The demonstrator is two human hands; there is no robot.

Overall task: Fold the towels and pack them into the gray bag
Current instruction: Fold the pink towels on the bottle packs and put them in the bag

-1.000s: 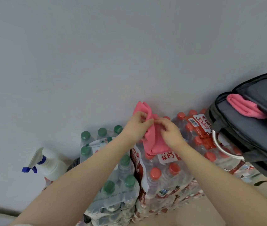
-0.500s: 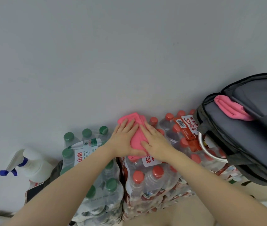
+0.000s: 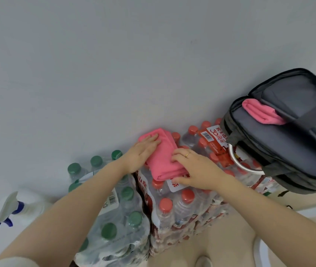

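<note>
Folded pink towel (image 3: 163, 162) flat on bottle pack, second pink towel (image 3: 261, 112) in open gray bag (image 3: 280, 143)

Red-capped bottle pack's label (image 3: 215, 138) shows "30", Chinese characters and a barcode

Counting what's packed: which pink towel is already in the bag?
The towel tucked in the gray bag; the other towel lies on the red-capped bottles.
</note>
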